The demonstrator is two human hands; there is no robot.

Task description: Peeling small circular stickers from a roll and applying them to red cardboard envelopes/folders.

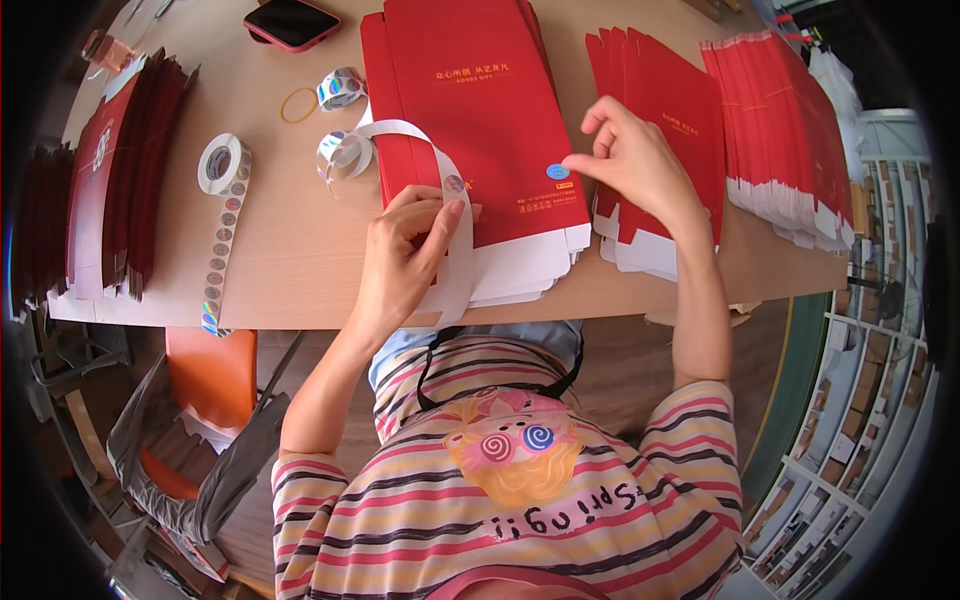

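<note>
Your table [290, 270] looks like pale, matt wood. The red flat boxes [470, 110] are smooth card with a light sheen. The sticker strip [462, 262] is glossy white backing paper, and its stickers [454, 184] shine like foil. The phone [290, 22] has a glossy glass face.

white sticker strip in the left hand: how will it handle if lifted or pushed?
Probably floppy: the strip arcs in a loose loop from the left hand over the red boxes. Likely very light, since the loop holds its curve unsupported. Apt to curl or twist rather than slide; another strip trails limply off the table edge.
</note>
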